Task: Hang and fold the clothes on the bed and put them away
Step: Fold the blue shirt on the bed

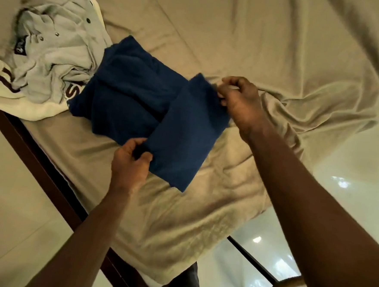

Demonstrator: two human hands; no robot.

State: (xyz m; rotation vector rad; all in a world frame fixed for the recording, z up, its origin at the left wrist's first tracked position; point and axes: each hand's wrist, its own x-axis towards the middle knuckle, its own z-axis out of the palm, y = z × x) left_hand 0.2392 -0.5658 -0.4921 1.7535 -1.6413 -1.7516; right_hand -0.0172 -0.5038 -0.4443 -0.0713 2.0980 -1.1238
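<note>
A dark blue garment (142, 99) lies partly folded in the middle of the bed, its near end doubled over into a flat panel. My left hand (131, 161) pinches the near left corner of that panel. At the panel's far right edge my right hand (238, 99) grips the fabric with curled fingers. To the left, a crumpled grey snap-button shirt (56, 44) lies on top of a cream garment with maroon letters (19, 100).
The beige sheet (258, 47) is wrinkled, bunched up to the right of my right hand. The bed's dark wooden frame edge (37, 155) runs diagonally at the left. Pale glossy floor (349, 188) shows at the right and below.
</note>
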